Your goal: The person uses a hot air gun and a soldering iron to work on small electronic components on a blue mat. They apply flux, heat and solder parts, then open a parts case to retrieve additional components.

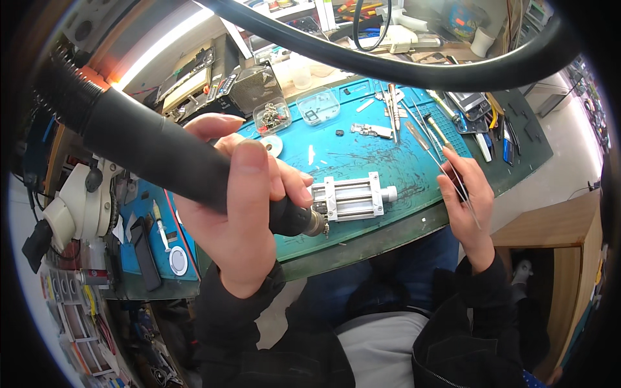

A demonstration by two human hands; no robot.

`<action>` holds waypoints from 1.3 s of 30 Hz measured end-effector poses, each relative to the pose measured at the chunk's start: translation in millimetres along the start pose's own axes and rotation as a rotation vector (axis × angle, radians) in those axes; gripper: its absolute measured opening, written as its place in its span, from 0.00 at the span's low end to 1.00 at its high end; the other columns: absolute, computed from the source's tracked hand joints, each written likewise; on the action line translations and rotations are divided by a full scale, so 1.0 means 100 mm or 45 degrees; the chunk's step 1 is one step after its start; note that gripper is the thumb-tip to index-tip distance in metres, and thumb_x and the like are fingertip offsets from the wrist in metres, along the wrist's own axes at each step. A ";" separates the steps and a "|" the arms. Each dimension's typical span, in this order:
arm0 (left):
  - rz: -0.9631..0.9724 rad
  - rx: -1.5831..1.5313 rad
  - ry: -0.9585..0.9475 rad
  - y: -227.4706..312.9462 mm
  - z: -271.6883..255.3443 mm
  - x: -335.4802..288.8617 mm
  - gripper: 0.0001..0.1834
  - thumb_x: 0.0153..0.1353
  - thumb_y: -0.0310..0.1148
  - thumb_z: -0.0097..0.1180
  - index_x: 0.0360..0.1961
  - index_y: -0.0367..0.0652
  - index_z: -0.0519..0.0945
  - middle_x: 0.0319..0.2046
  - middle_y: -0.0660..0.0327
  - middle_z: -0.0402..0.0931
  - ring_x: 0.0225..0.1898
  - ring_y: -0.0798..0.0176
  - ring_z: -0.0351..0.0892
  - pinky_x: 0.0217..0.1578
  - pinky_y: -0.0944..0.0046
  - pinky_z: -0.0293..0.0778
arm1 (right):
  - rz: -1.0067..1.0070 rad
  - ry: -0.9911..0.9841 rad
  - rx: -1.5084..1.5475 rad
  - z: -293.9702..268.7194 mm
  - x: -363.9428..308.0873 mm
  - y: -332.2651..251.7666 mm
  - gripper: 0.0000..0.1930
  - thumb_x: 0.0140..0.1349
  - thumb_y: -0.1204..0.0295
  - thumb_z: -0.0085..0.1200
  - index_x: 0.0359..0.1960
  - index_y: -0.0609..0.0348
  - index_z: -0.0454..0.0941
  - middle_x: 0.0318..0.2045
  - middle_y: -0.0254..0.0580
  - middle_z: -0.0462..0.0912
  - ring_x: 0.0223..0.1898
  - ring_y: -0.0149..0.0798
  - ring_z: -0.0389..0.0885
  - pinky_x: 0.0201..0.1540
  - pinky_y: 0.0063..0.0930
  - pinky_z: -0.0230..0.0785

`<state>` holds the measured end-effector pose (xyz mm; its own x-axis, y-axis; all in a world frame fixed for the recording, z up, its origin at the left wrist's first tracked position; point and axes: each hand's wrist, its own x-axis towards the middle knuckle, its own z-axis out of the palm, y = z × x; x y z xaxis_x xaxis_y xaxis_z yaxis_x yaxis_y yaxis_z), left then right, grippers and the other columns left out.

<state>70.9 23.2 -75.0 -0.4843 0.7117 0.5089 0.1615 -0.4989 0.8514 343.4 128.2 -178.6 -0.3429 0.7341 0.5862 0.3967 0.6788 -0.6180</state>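
Note:
My left hand [240, 242] is closed round the handle of a black hot air gun [152, 149], whose thick hose loops overhead. Its metal nozzle [317, 223] points down at the left end of a silver clamp fixture [354, 196] with rods and a round knob. Whatever the fixture grips near the nozzle is too small to make out. To the right, my right hand [472, 204] pinches a pair of metal tweezers [428, 143], tips angled up and left over the mat, apart from the fixture.
On the blue mat [362, 155] stand clear boxes of small parts [272, 116]. Screwdrivers [392, 107] and a small metal part [372, 130] lie farther back. At left are a microscope [84, 200], a phone [145, 252] and a syringe [160, 223]. A wooden cabinet [550, 223] stands right.

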 end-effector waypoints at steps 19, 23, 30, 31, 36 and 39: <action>0.056 0.036 0.009 -0.01 -0.03 -0.02 0.20 0.81 0.36 0.50 0.64 0.33 0.65 0.23 0.66 0.69 0.18 0.66 0.77 0.30 0.57 0.85 | 1.039 -0.620 1.332 0.13 -0.21 -0.75 0.21 0.79 0.66 0.61 0.62 0.74 0.82 0.48 0.57 0.91 0.48 0.44 0.92 0.51 0.35 0.87; 0.059 0.035 -0.004 -0.01 -0.04 -0.02 0.21 0.81 0.36 0.50 0.64 0.32 0.65 0.24 0.66 0.69 0.18 0.66 0.77 0.30 0.57 0.85 | 1.070 -0.627 1.346 0.18 -0.18 -0.78 0.19 0.79 0.67 0.61 0.62 0.71 0.83 0.49 0.51 0.91 0.50 0.40 0.92 0.53 0.31 0.86; 0.114 0.041 -0.017 -0.05 -0.05 -0.02 0.19 0.82 0.36 0.49 0.64 0.33 0.68 0.25 0.66 0.69 0.19 0.66 0.77 0.31 0.57 0.85 | 1.181 -0.587 1.416 0.22 -0.19 -0.80 0.22 0.78 0.63 0.62 0.61 0.72 0.83 0.50 0.54 0.90 0.51 0.43 0.92 0.53 0.35 0.87; 0.118 0.035 -0.015 -0.05 -0.05 -0.01 0.19 0.82 0.36 0.49 0.64 0.33 0.68 0.25 0.66 0.69 0.19 0.66 0.77 0.31 0.57 0.85 | 1.191 -0.577 1.423 0.22 -0.19 -0.80 0.22 0.78 0.63 0.62 0.61 0.72 0.83 0.50 0.54 0.90 0.51 0.43 0.92 0.53 0.35 0.87; 0.096 -0.011 0.007 -0.03 -0.07 0.00 0.19 0.82 0.36 0.49 0.64 0.33 0.69 0.26 0.66 0.69 0.19 0.67 0.77 0.31 0.57 0.84 | 1.207 -0.578 1.436 0.21 -0.17 -0.79 0.22 0.78 0.63 0.62 0.61 0.72 0.83 0.49 0.52 0.90 0.50 0.42 0.92 0.53 0.34 0.87; 0.108 -0.024 0.034 -0.03 -0.06 0.00 0.19 0.82 0.35 0.49 0.64 0.33 0.69 0.25 0.66 0.68 0.19 0.67 0.77 0.30 0.58 0.84 | 1.198 -0.587 1.432 0.23 -0.17 -0.79 0.21 0.78 0.63 0.62 0.61 0.72 0.83 0.47 0.51 0.90 0.48 0.41 0.91 0.53 0.34 0.86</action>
<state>65.8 21.5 -78.1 -0.4924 0.6532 0.5752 0.1867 -0.5662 0.8028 298.5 62.4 -151.9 -0.6541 0.6909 -0.3078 -0.1412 -0.5113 -0.8477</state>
